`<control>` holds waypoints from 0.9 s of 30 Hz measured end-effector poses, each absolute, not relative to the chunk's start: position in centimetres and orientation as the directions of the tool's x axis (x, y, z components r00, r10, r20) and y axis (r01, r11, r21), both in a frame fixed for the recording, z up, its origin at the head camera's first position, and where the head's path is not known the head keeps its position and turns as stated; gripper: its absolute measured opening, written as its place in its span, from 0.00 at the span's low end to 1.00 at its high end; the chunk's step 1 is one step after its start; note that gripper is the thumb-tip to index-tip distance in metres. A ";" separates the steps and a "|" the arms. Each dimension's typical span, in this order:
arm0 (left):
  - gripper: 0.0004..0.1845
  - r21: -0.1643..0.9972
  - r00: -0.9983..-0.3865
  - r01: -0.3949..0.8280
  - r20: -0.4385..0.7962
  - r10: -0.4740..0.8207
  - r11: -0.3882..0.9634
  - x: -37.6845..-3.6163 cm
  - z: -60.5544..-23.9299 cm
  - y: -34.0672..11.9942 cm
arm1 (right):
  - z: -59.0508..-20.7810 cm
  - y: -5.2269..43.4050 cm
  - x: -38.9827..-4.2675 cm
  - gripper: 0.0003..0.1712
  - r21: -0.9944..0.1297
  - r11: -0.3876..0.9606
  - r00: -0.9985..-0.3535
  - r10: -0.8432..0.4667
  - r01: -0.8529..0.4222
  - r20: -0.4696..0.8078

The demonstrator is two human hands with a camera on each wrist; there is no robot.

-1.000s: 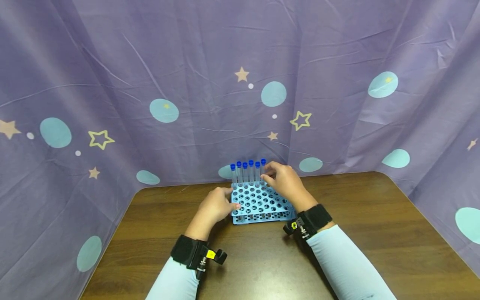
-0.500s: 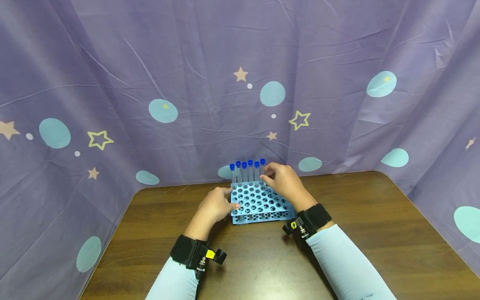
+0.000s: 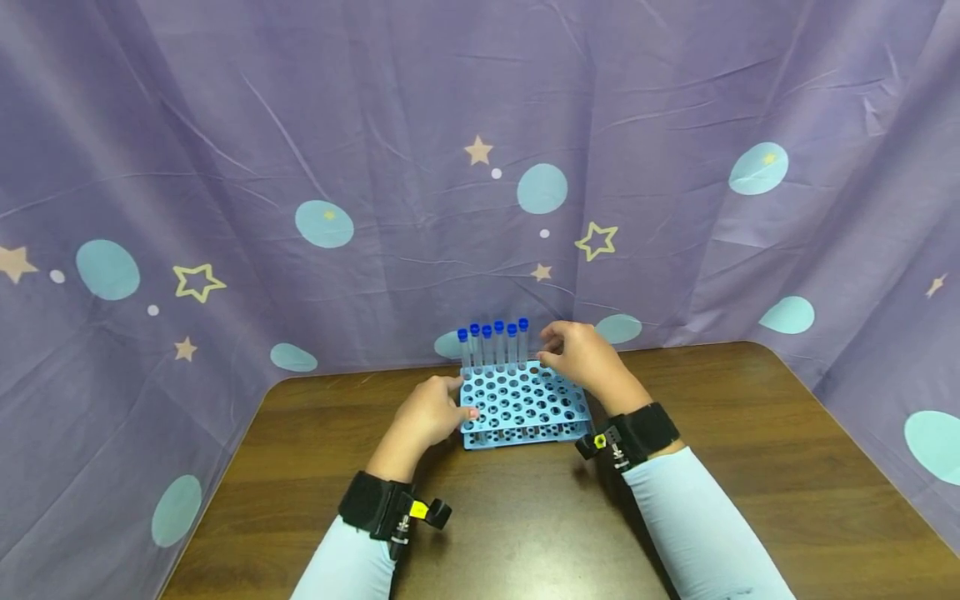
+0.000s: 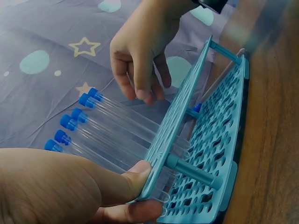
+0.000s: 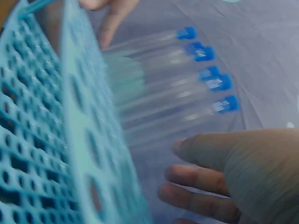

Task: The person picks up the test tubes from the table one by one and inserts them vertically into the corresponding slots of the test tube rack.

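A light blue tube rack [image 3: 525, 408] stands on the brown table. Several clear tubes with blue caps [image 3: 491, 346] stand in its back row. My left hand [image 3: 442, 408] grips the rack's left edge, and the left wrist view shows the thumb on the top plate [image 4: 219, 140] with the fingers underneath. My right hand [image 3: 576, 354] hovers just right of the tubes over the rack's far right corner, its fingers loosely curled and holding nothing. In the right wrist view, the tubes [image 5: 177, 79] lie beyond those relaxed fingers [image 5: 205, 182], apart from them.
A purple cloth [image 3: 375, 167] with stars and pale blue dots hangs close behind the rack and wraps both sides. Bare wooden table [image 3: 750, 433] spreads to the right and in front. Most rack holes hold no tube.
My right hand has drawn away to the right from the rightmost tube it was touching. The left hand and the rack stay where they were.
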State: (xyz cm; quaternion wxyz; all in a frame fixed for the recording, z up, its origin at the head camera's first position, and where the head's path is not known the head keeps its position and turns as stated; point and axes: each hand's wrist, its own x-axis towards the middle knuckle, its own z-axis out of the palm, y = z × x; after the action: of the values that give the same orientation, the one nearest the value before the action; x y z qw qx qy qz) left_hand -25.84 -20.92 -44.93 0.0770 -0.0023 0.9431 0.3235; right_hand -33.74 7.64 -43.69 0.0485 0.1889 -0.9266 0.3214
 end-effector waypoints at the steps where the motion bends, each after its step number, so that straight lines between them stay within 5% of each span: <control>1: 0.42 0.612 -0.988 -0.046 -0.143 0.054 0.790 -25.8 -45.0 -21.0 | -43.5 8.0 -33.8 0.21 -0.575 0.729 -0.928 -0.314 -0.371 0.200; 18: 0.33 0.640 -0.993 -0.057 -0.118 0.024 0.766 -26.4 -45.5 -21.6 | -44.1 12.8 -35.4 0.13 -0.558 0.790 -0.960 -0.276 -0.255 0.049; 27: 0.15 0.746 -0.990 -0.115 -0.138 -0.018 0.656 -26.5 -46.1 -21.6 | -45.4 13.6 -35.7 0.08 -0.553 0.814 -0.948 -0.292 -0.179 -0.124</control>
State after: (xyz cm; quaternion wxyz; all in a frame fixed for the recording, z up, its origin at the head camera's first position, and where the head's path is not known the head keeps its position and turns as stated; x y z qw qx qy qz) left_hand -26.51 -21.56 -46.07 0.0592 -0.0366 0.9081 0.4130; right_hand -35.72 13.61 -45.36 -0.1023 0.1244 -0.9469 0.2785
